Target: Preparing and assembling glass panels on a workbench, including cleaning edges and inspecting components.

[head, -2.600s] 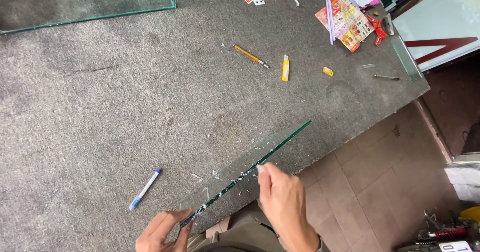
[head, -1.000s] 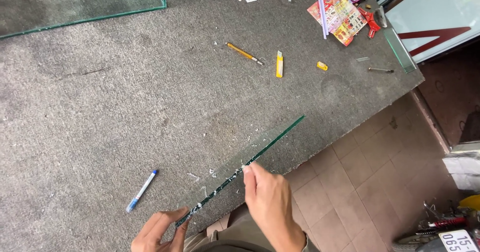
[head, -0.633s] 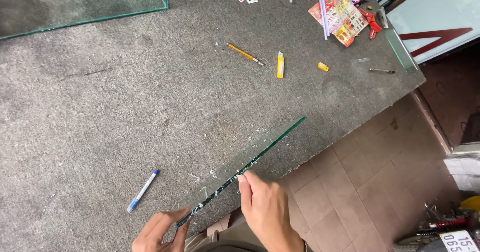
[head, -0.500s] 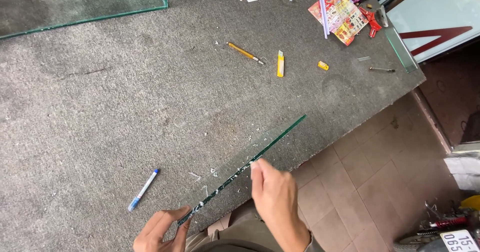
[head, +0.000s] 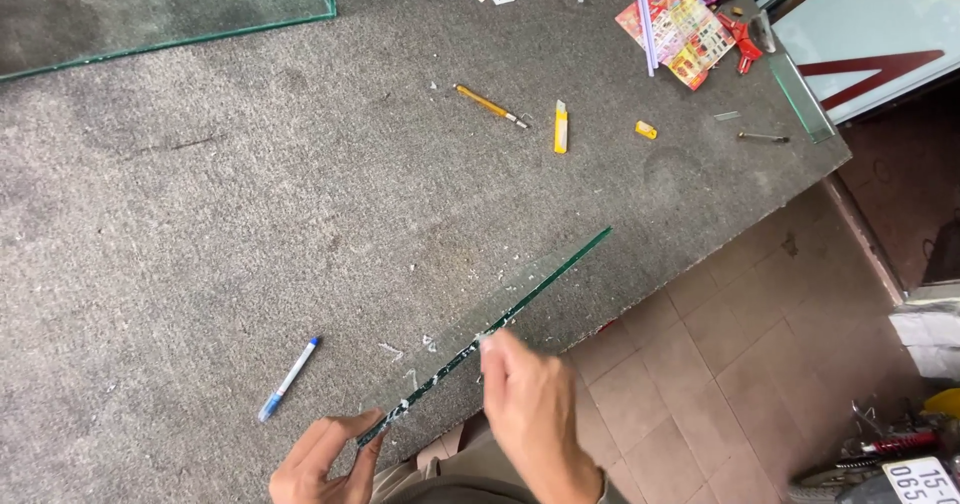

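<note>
Your left hand [head: 318, 461] pinches the near end of the glass strip [head: 490, 329], which slants out over the table's [head: 200, 214] near edge. Your right hand [head: 530, 409] curls its fingertips against the strip's middle; whether they hold anything, you can't tell. Keep the pinch firm and run along the edge lightly.

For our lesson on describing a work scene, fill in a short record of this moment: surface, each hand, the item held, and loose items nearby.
Surface: grey carpeted table
Left hand: fingers pinch the near end of the glass strip
Right hand: fingertips on the strip's edge, midway
Strip: narrow, clear, green-edged, over the table edge
Nearby: blue pen, yellow knife, glass sheet
</note>
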